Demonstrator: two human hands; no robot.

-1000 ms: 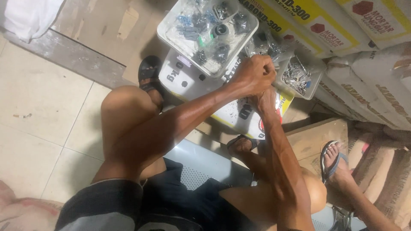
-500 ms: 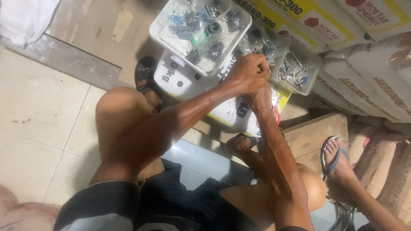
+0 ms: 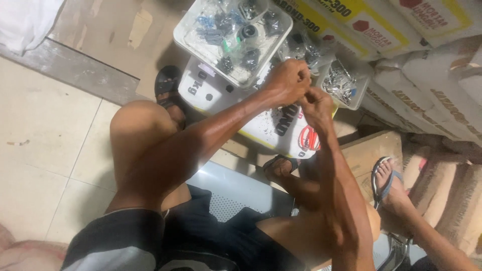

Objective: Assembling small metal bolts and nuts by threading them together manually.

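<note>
Hands pressed together over the far middle of the scene, left hand (image 3: pixel 287 80) curled into a fist, right hand (image 3: pixel 316 106) just beside and slightly nearer, touching it at the knuckles. Fingers (image 3: pixel 301 76) of both clenched around something small, hidden inside the grip; kind and long axis impossible to tell. Whatever is pinched sits right at the meeting point of the two fists, so equally close to both, above the white box (image 3: pixel 236 108) with dark lettering.

Directly beyond and left of the left hand, a clear plastic tray (image 3: pixel 187 35) full of small dark and blue fittings, tilted on top of the white box. Just right of the hands, a smaller clear tub (image 3: pixel 362 95) of shiny metal parts, closer to the right hand than to the left. Stacked sacks (image 3: pixel 432 85) along the far right. Another person's sandalled foot (image 3: pixel 389 183) near right, well apart from the hands. Tiled floor (image 3: pixel 45 150) to the left.
</note>
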